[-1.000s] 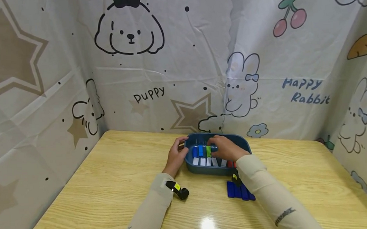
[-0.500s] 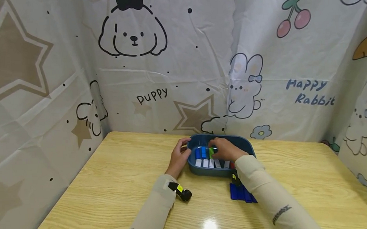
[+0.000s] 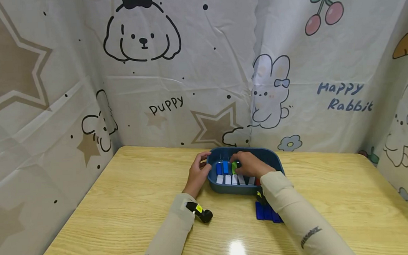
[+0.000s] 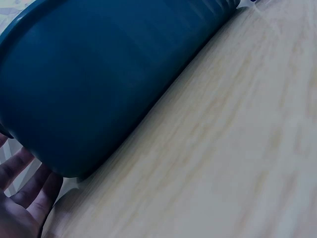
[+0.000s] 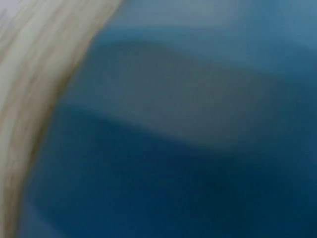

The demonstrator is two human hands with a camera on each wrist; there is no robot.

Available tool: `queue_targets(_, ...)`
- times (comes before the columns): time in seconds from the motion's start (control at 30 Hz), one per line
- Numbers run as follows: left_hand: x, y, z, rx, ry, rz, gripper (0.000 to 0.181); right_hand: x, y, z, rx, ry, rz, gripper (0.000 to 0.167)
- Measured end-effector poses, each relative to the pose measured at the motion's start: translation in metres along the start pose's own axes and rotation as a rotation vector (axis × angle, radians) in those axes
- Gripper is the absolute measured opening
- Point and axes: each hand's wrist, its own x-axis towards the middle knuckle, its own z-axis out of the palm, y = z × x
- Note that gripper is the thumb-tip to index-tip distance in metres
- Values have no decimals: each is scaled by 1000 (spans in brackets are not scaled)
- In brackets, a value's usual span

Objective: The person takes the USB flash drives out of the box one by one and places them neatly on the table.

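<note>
Low in the head view, right of centre, we see our bin (image 3: 233,189). Our left hand (image 3: 197,176) lies at its left end, fingers loosely bent and spread, touching the outer wall. Our right hand (image 3: 250,164) reaches inside, thumb and fingers pinching the green block (image 3: 233,167), which sits right of two blue blocks (image 3: 225,167) and above a row of white blocks (image 3: 228,179). Our right-wrist view is too blurred to show the grip.
</note>
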Motion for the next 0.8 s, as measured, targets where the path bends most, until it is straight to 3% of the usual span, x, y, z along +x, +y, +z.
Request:
queue_targets(0.27, 0, 0, 0, -7, 13, 1, 43, -1, 0, 0, -26, -3, -94, 27)
queue_targets(0.6, 0, 2, -2, -6, -10, 2, 44, -2, 1, 2, -13, -6, -67, 28)
queue_targets(0.63, -2, 7, -2, -8, -16, 0, 45, -3, 1, 1, -13, -8, -64, 28)
queue_targets(0.8, -3, 8, 0, -2, 2, -10, 44, -4, 1, 2, -20, -21, -51, 30)
